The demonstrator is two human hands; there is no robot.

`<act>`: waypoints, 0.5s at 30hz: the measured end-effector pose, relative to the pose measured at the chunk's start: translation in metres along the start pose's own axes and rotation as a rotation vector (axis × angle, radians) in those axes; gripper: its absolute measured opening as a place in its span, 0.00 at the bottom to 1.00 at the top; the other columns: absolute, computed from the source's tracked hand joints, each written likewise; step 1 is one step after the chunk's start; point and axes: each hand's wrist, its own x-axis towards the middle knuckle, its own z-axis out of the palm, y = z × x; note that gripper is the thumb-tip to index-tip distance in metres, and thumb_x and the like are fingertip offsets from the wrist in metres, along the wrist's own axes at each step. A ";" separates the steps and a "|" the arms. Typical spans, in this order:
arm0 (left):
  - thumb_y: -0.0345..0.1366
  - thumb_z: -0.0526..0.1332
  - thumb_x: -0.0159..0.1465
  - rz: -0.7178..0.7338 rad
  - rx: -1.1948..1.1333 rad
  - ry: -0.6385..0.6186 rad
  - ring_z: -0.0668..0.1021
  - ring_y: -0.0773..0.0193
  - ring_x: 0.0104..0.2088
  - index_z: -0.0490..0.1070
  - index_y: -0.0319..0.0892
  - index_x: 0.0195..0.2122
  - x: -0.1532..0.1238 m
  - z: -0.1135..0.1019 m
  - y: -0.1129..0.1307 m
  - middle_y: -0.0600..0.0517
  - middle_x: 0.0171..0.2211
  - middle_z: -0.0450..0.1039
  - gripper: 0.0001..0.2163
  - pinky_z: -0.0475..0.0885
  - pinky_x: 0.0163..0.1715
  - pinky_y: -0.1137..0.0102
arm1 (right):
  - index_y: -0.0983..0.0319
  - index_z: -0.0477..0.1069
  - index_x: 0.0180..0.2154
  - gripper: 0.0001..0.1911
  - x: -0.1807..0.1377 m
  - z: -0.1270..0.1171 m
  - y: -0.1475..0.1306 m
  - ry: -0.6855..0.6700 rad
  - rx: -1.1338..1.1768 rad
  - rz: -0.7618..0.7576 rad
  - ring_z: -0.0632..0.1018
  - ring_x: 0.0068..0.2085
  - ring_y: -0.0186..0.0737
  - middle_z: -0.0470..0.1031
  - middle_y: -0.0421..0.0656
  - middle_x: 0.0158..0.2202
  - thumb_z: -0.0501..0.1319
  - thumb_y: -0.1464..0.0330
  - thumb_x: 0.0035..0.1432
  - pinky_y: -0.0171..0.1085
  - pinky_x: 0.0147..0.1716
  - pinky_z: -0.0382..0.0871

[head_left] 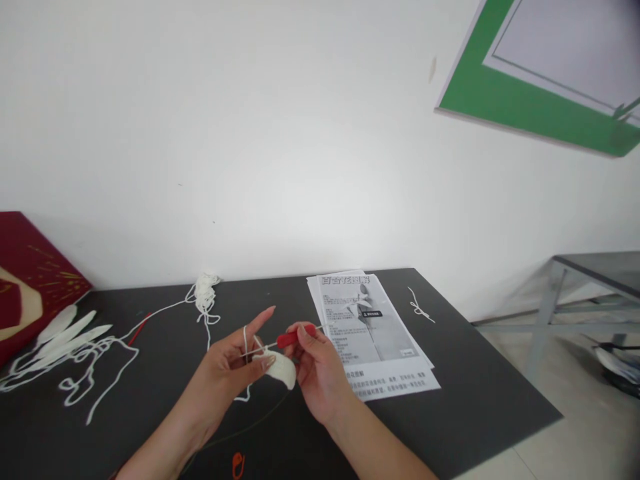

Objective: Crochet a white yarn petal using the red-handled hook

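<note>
In the head view my left hand (pixel 235 367) pinches a small white crocheted piece (pixel 280 370) between thumb and fingers. White yarn loops around its raised index finger. My right hand (pixel 313 363) is closed on the red handle of a crochet hook (pixel 290 339), whose metal shaft points left into the top edge of the piece. A thin dark strand (pixel 260 420) curves from below the piece toward my left forearm. The hook's tip is too small to make out.
Printed sheets (pixel 395 370) lie right of my hands on the dark table (pixel 465 393). A white yarn bundle (pixel 205 293) sits at the back. White petal-shaped pieces (pixel 65 333) and loose yarn lie left. An orange stitch marker (pixel 238 465) is near the front; a yarn scrap (pixel 419 308) lies right.
</note>
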 end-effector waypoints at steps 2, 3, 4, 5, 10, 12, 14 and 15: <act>0.35 0.71 0.50 0.007 -0.015 0.007 0.70 0.68 0.25 0.68 0.48 0.58 0.000 0.000 0.000 0.59 0.23 0.66 0.32 0.63 0.26 0.74 | 0.65 0.77 0.31 0.08 -0.001 0.001 -0.001 -0.002 -0.004 -0.005 0.74 0.25 0.29 0.79 0.42 0.29 0.71 0.67 0.50 0.27 0.26 0.68; 0.34 0.71 0.50 0.010 -0.021 0.007 0.69 0.68 0.24 0.69 0.48 0.58 -0.001 0.001 0.001 0.59 0.23 0.66 0.32 0.63 0.26 0.74 | 0.65 0.77 0.31 0.08 -0.001 0.001 -0.001 -0.002 -0.004 -0.005 0.74 0.25 0.29 0.79 0.42 0.29 0.71 0.67 0.50 0.27 0.26 0.68; 0.34 0.71 0.50 0.011 -0.022 0.002 0.69 0.68 0.24 0.69 0.48 0.57 -0.001 0.001 0.001 0.59 0.23 0.66 0.31 0.63 0.26 0.74 | 0.65 0.77 0.31 0.08 -0.001 0.002 -0.001 -0.003 -0.003 -0.004 0.74 0.25 0.29 0.79 0.42 0.29 0.71 0.66 0.50 0.27 0.26 0.68; 0.34 0.71 0.50 0.012 -0.018 0.001 0.69 0.68 0.24 0.69 0.48 0.57 -0.002 0.001 0.002 0.59 0.23 0.66 0.31 0.63 0.26 0.74 | 0.65 0.77 0.30 0.08 -0.001 0.002 -0.001 0.000 -0.001 -0.002 0.74 0.25 0.29 0.79 0.42 0.29 0.71 0.66 0.50 0.27 0.26 0.68; 0.35 0.71 0.50 0.022 0.016 0.009 0.67 0.69 0.23 0.69 0.47 0.58 -0.004 0.003 0.004 0.59 0.23 0.64 0.31 0.60 0.23 0.74 | 0.64 0.76 0.30 0.09 -0.002 0.003 -0.002 0.005 -0.015 -0.007 0.74 0.25 0.29 0.79 0.42 0.28 0.71 0.65 0.49 0.28 0.26 0.67; 0.35 0.71 0.50 0.027 0.031 -0.002 0.66 0.69 0.23 0.68 0.47 0.58 -0.004 0.002 0.004 0.59 0.23 0.64 0.32 0.60 0.22 0.75 | 0.64 0.76 0.30 0.10 -0.002 0.002 -0.003 -0.003 -0.021 -0.016 0.73 0.25 0.29 0.78 0.42 0.29 0.71 0.65 0.50 0.28 0.26 0.67; 0.36 0.71 0.51 0.031 0.049 -0.009 0.66 0.69 0.23 0.67 0.46 0.59 -0.004 0.002 0.003 0.58 0.23 0.64 0.33 0.60 0.21 0.75 | 0.64 0.76 0.30 0.10 -0.002 0.001 -0.003 -0.005 -0.030 -0.028 0.73 0.25 0.29 0.78 0.41 0.29 0.70 0.64 0.50 0.28 0.25 0.66; 0.36 0.70 0.51 0.036 0.057 -0.011 0.65 0.69 0.23 0.67 0.45 0.59 -0.004 0.002 0.002 0.58 0.23 0.64 0.33 0.59 0.21 0.75 | 0.64 0.75 0.31 0.10 -0.002 0.001 -0.004 -0.005 -0.042 -0.033 0.72 0.24 0.29 0.78 0.41 0.29 0.70 0.64 0.51 0.28 0.24 0.66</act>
